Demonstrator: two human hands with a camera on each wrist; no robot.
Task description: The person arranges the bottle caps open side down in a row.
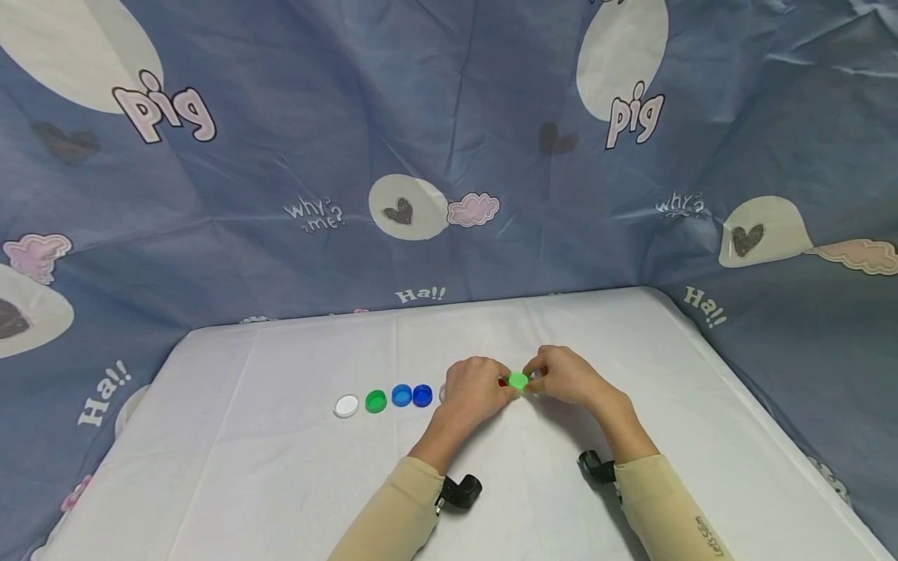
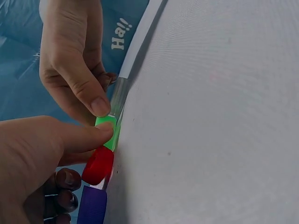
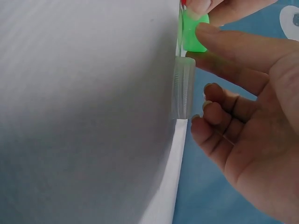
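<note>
Beige sleeves [image 1: 393, 510], x2. L hand [image 1: 475, 389] & R hand [image 1: 564, 375]: both pinching lt-green cap [image 1: 517, 381]; keep level, clr of red cap [image 2: 98, 165].

A bright green cap [image 1: 518, 380] is pinched beside a red cap [image 2: 98, 166].

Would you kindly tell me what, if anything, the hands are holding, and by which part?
The light green cap: the left hand pinches its left side, the right hand its right side.
</note>
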